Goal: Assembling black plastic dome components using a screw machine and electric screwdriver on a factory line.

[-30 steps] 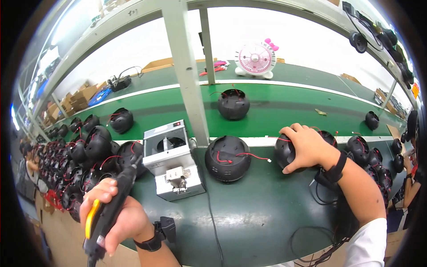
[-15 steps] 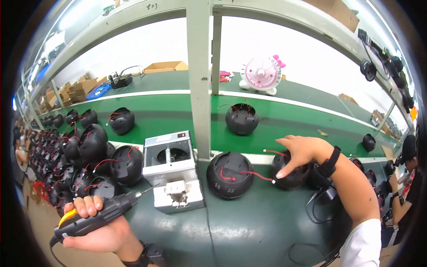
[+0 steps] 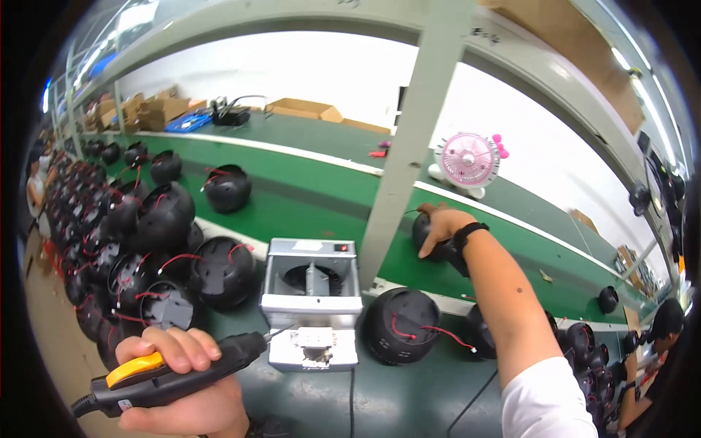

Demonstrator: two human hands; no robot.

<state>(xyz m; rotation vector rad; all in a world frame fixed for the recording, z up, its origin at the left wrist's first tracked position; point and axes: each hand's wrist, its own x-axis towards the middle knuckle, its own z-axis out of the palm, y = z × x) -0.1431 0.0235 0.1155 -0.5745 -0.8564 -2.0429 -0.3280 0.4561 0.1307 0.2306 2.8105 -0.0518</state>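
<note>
Change: the right hand (image 3: 438, 223) has left the near row and now reaches out to a black dome housing (image 3: 426, 235) on the green conveyor belt (image 3: 307, 197); the left hand (image 3: 179, 379) has come further in, its tool now level.
Right hand: fingers curled over the dome's top; a dark wrist strap is worn.
Left hand: clenched round a black electric screwdriver (image 3: 175, 372) with a yellow trigger, tip just beside the grey metal screw feeder (image 3: 312, 299).
Materials: matt black rounded plastic shells with red wires, one (image 3: 400, 325) at the near bench edge.
Packages: brown cardboard boxes (image 3: 307, 109) along the far edge; contents probably unseen.
Other: pink round fan (image 3: 467, 160) beyond the belt.
</note>
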